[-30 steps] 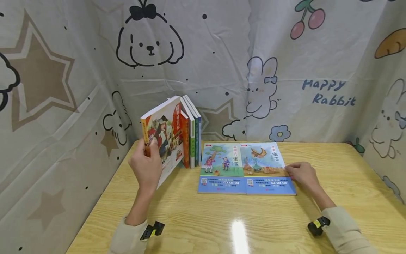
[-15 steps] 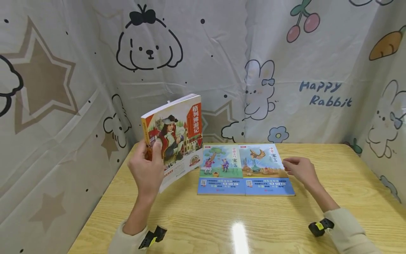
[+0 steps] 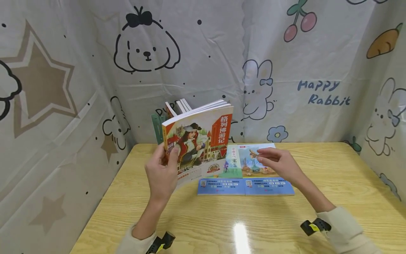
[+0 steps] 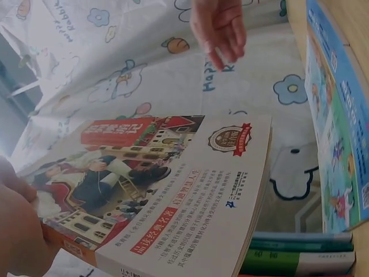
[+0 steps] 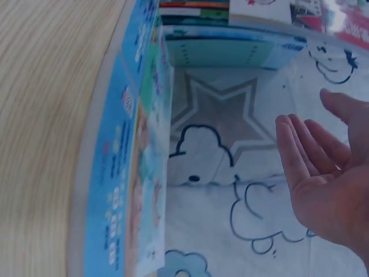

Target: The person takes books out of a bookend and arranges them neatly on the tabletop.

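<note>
My left hand (image 3: 162, 174) grips a paperback book (image 3: 203, 144) by its spine edge, thumb on the front cover. The cover has a figure in a black hat and a red title panel; it faces me, tilted, above the table. In the left wrist view the book's cover (image 4: 196, 190) fills the middle. My right hand (image 3: 280, 164) is in the air right of that book, fingers loosely extended with nothing in them. Below lie two blue-bottomed picture books side by side, the left one (image 3: 222, 186) partly hidden by the held book, the right one (image 3: 269, 187) partly behind my hand.
Several books (image 3: 184, 105) stand upright at the back left, mostly hidden behind the held book, beside a green bookend (image 3: 156, 127). A patterned cloth (image 3: 209, 77) hangs behind and at the sides of the wooden table (image 3: 323, 169).
My left hand has pulled the paperback away from the standing row and moved it right, turning its cover toward me. My right hand has left the flat book's edge and risen leftward.
</note>
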Demonstrator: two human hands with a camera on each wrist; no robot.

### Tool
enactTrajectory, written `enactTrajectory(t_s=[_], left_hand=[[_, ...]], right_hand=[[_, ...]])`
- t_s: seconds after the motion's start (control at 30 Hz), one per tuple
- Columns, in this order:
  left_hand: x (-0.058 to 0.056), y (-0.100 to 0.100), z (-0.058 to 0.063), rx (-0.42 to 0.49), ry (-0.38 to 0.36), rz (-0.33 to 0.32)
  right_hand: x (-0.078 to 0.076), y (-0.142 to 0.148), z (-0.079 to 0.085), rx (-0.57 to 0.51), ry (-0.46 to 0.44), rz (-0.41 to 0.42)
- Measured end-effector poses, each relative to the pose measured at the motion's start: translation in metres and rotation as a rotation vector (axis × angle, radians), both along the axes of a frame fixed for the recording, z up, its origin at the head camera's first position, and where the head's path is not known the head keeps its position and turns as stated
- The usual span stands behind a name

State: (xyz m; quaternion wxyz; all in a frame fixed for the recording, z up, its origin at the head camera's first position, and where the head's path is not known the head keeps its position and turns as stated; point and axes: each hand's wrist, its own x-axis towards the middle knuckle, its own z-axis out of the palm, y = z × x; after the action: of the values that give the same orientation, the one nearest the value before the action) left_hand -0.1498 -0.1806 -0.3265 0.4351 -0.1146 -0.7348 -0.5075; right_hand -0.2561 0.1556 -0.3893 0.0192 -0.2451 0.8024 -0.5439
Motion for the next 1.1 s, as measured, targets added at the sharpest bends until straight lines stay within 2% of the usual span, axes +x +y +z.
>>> enactTrajectory(t_s=[0.27, 0.4, 0.6, 0.8, 0.9, 1.1], left_hand=[[0.004, 0.012, -0.005, 0.075, -0.101, -0.163], [0.004, 0.017, -0.006, 0.069, -0.105, -0.231], [0.005, 0.025, -0.008, 0.043, -0.093, -0.282], [0.006, 0.033, -0.010, 0.041, -0.125, -0.330], [0.005, 0.036, -0.012, 0.039, -0.134, -0.339], [0.002, 0.039, -0.015, 0.060, -0.173, -0.341]], right_hand=[[0.013, -0.024, 0.015, -0.088, -0.041, 0.153], [0.017, -0.032, 0.018, -0.120, -0.034, 0.180], [0.018, -0.034, 0.021, -0.134, -0.036, 0.164], [0.020, -0.033, 0.022, -0.122, -0.047, 0.185], [0.021, -0.030, 0.021, -0.114, -0.053, 0.179], [0.021, -0.025, 0.014, -0.166, -0.021, 0.186]])
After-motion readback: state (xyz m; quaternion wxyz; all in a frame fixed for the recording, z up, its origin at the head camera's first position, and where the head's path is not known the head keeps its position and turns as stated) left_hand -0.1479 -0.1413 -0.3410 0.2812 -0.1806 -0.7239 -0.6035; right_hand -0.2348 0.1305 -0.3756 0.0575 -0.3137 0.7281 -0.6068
